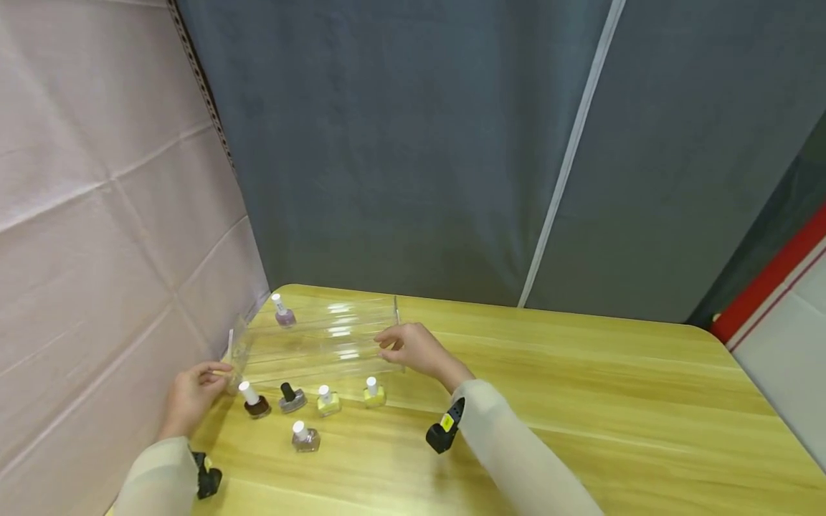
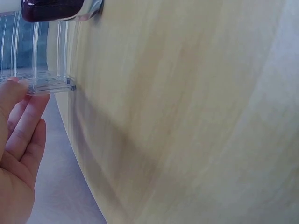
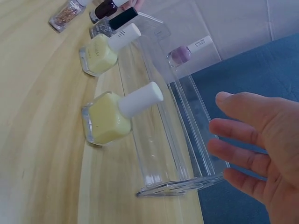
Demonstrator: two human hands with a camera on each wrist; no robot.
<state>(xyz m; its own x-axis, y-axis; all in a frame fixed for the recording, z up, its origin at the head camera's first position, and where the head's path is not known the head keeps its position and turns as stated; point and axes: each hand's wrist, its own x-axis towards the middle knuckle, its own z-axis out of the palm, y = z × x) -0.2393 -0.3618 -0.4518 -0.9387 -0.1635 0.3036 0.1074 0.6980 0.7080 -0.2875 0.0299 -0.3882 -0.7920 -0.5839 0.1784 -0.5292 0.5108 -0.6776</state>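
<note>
1. Rack point(image 1: 316, 340): clear, tiered, set on the far left part of the table point(image 1: 581, 416), its long side running left to right.
2. Left hand point(image 1: 193, 394): at the rack's left end. The thumb and fingers pinch the end panel's edge.
3. Right hand point(image 1: 416, 347): beside the rack's right end, fingers spread and thumb apart, holding nothing. Contact with the end panel cannot be determined.
4. Lilac bottle point(image 1: 285, 315): white cap, upright on the rack, at the rear near the left end.
5. Front row, left to right, standing on the table just before the rack: dark bottle point(image 1: 257, 407), white cap; grey bottle point(image 1: 293, 401), black cap; first yellow bottle point(image 1: 328, 405), white cap; second yellow bottle point(image 1: 374, 395), white cap. The dark bottle is nearest the left hand.
6. Glitter bottle point(image 1: 306, 439): white cap, on the table, nearer the person than the row.
7. Surroundings: a dark curtain point(image 1: 413, 143) hangs behind the table; pale cloth point(image 1: 97, 215) covers the left side.
</note>
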